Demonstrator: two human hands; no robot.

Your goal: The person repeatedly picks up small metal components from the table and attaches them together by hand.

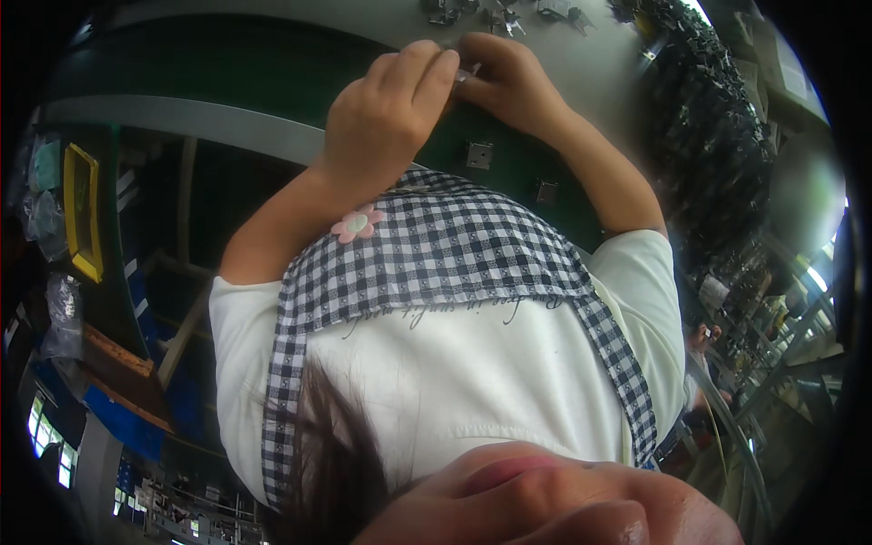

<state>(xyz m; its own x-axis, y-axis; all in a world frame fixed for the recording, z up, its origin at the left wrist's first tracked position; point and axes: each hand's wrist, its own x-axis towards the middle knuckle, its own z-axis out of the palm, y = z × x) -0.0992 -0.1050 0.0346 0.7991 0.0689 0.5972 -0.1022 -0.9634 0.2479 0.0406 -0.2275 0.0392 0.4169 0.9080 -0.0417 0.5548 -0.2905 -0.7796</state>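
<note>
My left hand [381,113] and my right hand [516,84] meet above the green work surface [445,145], fingers bent toward each other. Between their fingertips is a small shiny metal part [468,73]; most of it is covered by the fingers, so its exact shape cannot be made out. Both hands are closed on it. Below them, close to my checked apron [436,236], a small square metal bracket [480,154] lies on the green surface. A second, darker small metal piece [545,191] lies to its right, near my right forearm.
Several loose metal parts [504,16] lie on the grey area beyond my hands. A big heap of dark metal pieces [708,82] rises at the right. A yellow frame [82,213] and plastic bags stand at the left. Another person [699,363] is at the far right.
</note>
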